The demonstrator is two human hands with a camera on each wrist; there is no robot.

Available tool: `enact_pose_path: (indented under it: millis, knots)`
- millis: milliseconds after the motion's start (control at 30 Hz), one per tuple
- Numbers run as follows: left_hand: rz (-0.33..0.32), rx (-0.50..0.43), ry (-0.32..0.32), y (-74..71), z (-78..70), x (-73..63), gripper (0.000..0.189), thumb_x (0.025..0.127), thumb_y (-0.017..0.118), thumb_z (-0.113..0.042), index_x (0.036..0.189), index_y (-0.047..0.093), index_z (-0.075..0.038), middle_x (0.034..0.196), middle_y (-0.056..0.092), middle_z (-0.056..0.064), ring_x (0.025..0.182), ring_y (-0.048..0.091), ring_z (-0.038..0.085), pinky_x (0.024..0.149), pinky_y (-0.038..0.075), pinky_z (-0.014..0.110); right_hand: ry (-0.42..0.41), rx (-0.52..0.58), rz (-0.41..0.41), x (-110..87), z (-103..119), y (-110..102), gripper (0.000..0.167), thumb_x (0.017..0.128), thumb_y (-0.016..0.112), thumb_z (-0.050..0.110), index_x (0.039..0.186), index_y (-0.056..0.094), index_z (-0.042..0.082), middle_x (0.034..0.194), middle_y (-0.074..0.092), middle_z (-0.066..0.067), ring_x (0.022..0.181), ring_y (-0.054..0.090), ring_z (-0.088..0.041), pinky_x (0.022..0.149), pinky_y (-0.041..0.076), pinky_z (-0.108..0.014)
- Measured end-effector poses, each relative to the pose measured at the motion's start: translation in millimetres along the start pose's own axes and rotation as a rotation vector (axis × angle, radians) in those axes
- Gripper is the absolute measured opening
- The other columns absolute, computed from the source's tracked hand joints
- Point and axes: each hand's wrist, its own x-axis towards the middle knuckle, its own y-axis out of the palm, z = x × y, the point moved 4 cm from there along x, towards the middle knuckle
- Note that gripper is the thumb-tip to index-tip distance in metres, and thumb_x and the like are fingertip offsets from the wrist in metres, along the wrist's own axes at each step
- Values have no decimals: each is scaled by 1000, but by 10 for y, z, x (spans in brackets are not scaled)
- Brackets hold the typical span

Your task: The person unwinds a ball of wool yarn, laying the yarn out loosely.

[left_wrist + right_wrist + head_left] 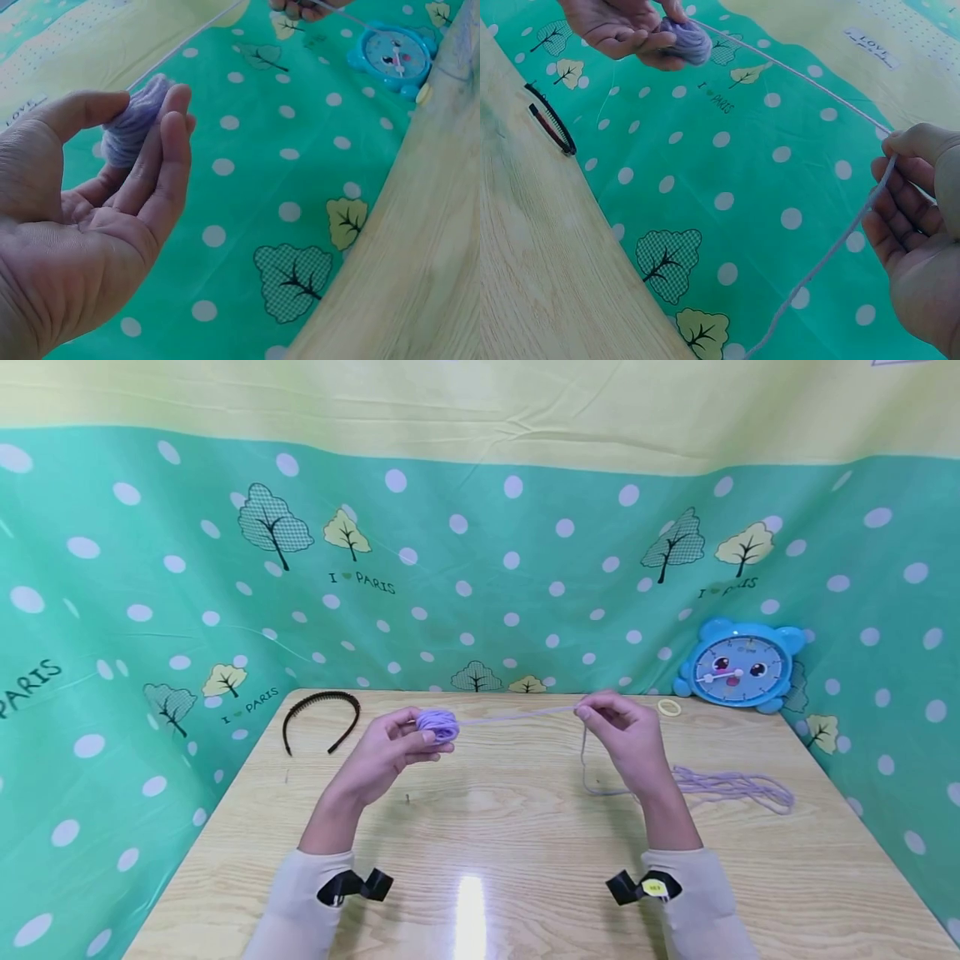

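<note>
A small ball of lavender yarn (pixel 438 726) is pinched between the thumb and fingers of my left hand (pixel 385 748). From it a single strand (pixel 517 717) runs taut across to my right hand (pixel 625 732), which pinches it between thumb and forefinger. In the right wrist view the strand (pixel 810 274) hangs down from the right fingertips. On the table, right of the right wrist, lies a loose heap of the same yarn (pixel 738 787). The left wrist view shows the wound yarn (pixel 136 124) held up between thumb and fingers.
A black toothed headband (pixel 322 696) lies at the table's back left. At the back right, a blue animal-shaped clock (pixel 742 666) leans near the curtain, with a pale yellow ring (pixel 669 707) beside it. Green dotted curtain (pixel 510 589) encloses the wooden table (pixel 525 860) behind and at the sides.
</note>
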Motion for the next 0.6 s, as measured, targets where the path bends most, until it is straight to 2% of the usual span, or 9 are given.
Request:
enact_pose_path:
  millis: [133, 300, 500, 600]
  knots:
    - [6, -89, -6, 28, 32, 21, 40, 102, 57, -2, 137, 46, 12, 117, 72, 2, 105, 74, 13, 91, 61, 24, 4, 5, 11, -4, -9, 19, 15, 97, 70, 4, 105, 71, -8, 98, 72, 11, 89, 64, -9, 76, 56, -17]
    - [-31, -150, -30, 42, 64, 42, 33, 108, 49, -12, 134, 50, 9, 114, 74, 1, 103, 75, 12, 90, 61, 22, 9, 0, 21, -10, -9, 44, 14, 98, 69, 4, 106, 71, -8, 98, 72, 11, 89, 64, -9, 76, 56, -17]
    - [-152, -89, -83, 16, 94, 67, 22, 106, 58, -13, 121, 59, 3, 104, 75, 1, 93, 76, 12, 83, 62, 22, 10, -12, 34, -9, -18, 61, 18, 99, 69, 9, 106, 71, -7, 98, 72, 8, 88, 63, -9, 76, 56, -17]
    - [-178, -42, -107, 6, 101, 73, 21, 103, 62, -11, 120, 58, 2, 102, 76, 1, 91, 76, 13, 81, 63, 24, 10, -24, 51, -16, -35, 64, 19, 99, 69, 12, 106, 71, -6, 98, 71, 8, 87, 62, -10, 75, 55, -18]
